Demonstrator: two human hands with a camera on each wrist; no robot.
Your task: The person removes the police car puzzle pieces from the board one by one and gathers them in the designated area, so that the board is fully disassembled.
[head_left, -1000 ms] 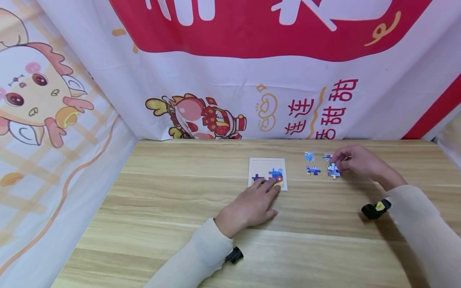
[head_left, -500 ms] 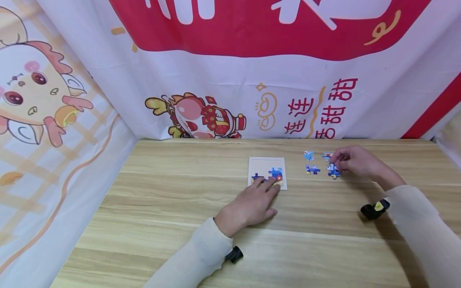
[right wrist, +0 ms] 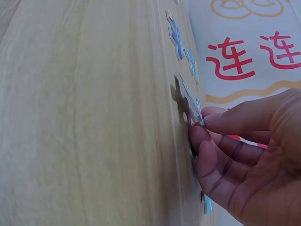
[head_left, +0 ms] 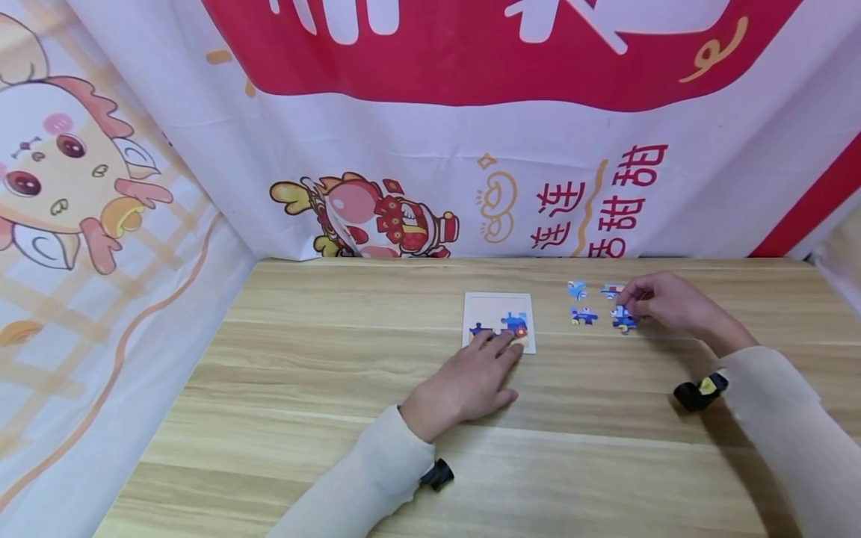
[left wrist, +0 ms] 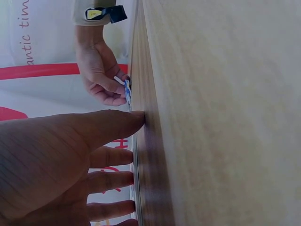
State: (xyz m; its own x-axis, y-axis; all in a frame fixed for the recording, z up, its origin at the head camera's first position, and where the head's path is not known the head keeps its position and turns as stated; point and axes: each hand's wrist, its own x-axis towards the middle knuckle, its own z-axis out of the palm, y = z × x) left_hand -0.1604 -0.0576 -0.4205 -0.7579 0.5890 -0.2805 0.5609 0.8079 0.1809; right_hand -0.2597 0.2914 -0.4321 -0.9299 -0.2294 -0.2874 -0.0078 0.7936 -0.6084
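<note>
4 loose puzzle pieces (head_left: 584, 316) on counter (head_left: 323, 388), right of puzzle board (head_left: 498, 308). Right hand (head_left: 662, 302) pinching nearest piece (head_left: 622, 319), grip curled. Left hand (head_left: 467, 385) flat, fingers straight, pressing board.

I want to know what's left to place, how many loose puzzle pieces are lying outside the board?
4: far-left piece, near-left piece, far-right piece beside the right hand, and near-right piece at its fingertips, edge lifted. More may hide beneath that hand.
</note>
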